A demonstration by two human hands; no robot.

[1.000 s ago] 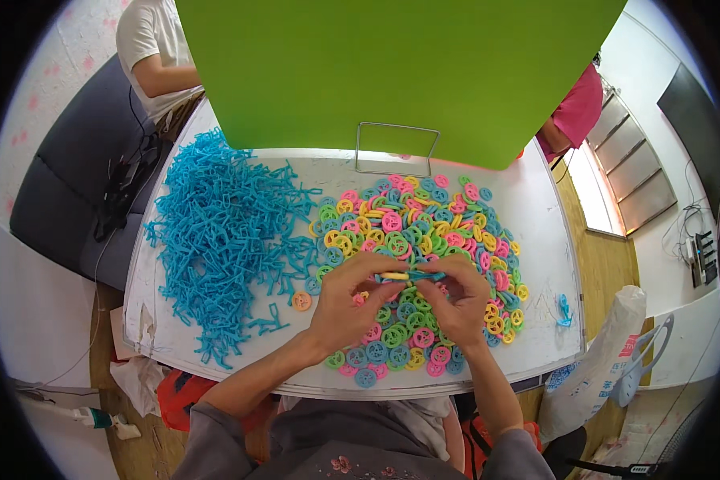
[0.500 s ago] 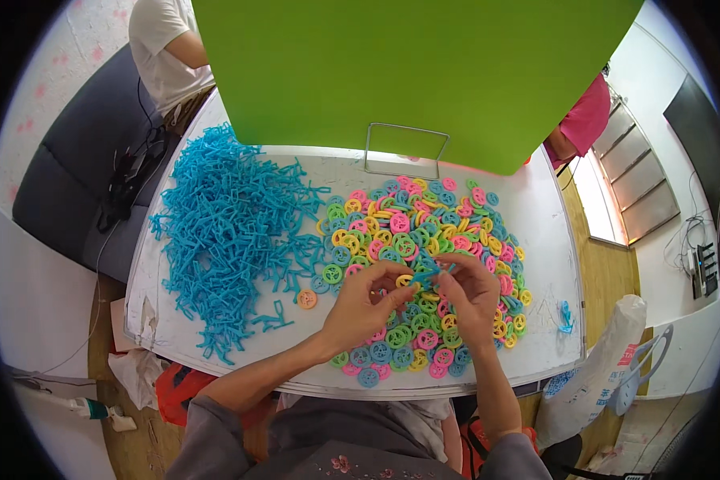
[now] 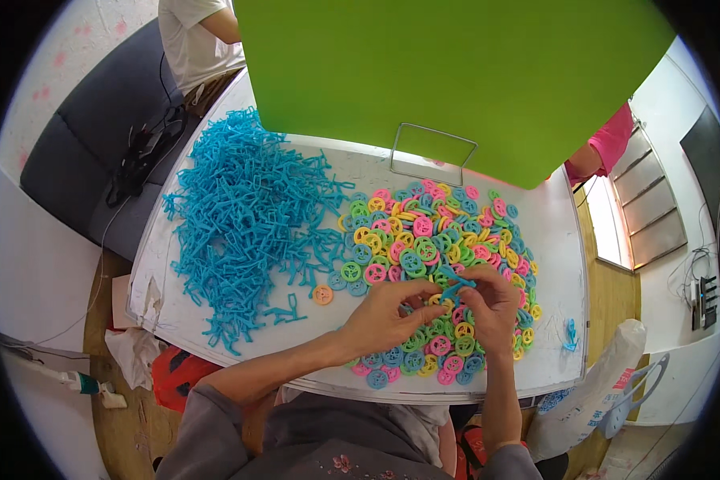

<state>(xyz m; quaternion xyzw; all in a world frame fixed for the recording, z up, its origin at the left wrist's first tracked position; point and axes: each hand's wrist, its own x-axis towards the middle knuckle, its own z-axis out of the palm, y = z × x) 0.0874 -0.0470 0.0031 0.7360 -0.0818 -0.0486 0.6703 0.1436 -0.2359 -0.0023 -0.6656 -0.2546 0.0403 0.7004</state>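
Observation:
Over a heap of small plastic wheels (image 3: 408, 228) in pink, yellow, green and blue, both my hands work close together. My right hand (image 3: 494, 308) pinches a blue plastic frame piece (image 3: 457, 282) with thin forked arms. Closed at the fingertips, my left hand (image 3: 385, 318) grips a small yellow wheel (image 3: 435, 300) right beside that piece. Fingers partly cover both parts, so I cannot tell whether they touch. Left of the wheels lies a big tangled pile of matching blue frame pieces (image 3: 244, 200).
A tall green board (image 3: 456, 72) stands across the white table (image 3: 168, 320), with a bent wire stand (image 3: 433, 154) before it. One orange wheel (image 3: 322, 294) lies apart. People sit beyond at left and right. A white sack (image 3: 596, 384) stands by the right corner.
The whole scene has shifted slightly right in view as my head turned. My hands stay together over the wheels, and the blue frame piece has tilted in my right fingers.

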